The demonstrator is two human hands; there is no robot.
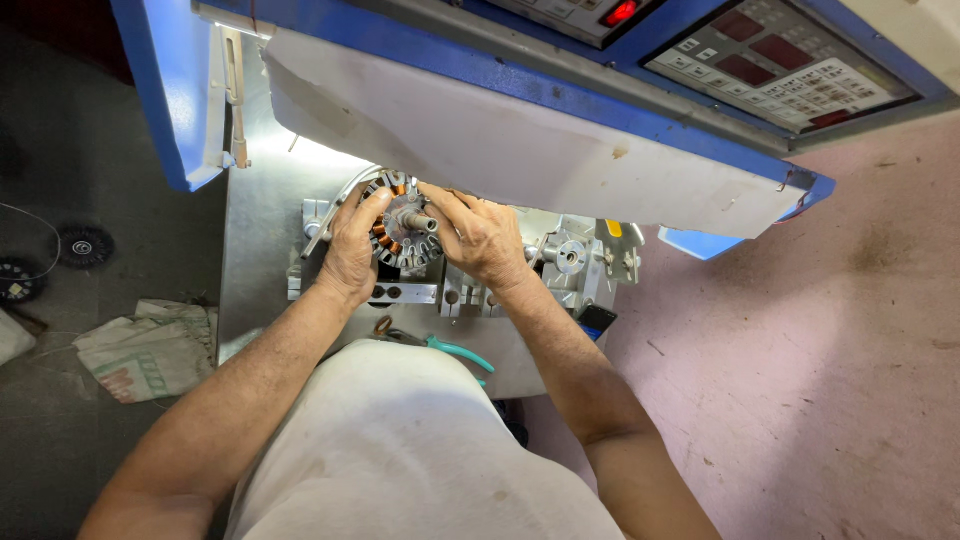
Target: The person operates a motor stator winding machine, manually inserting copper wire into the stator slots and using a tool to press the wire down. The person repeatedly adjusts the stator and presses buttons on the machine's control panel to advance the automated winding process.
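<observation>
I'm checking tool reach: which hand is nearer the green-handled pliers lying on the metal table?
Left. The left hand grips the wound stator almost straight above the pliers; the right hand holds the stator's other side, slightly farther off.

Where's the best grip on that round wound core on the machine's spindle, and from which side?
Probably by its outer rim, from both sides. The wound core sits face-on with a shaft sticking out of its centre, so the middle is blocked. The left hand and right hand already flank the rim that way.
</observation>
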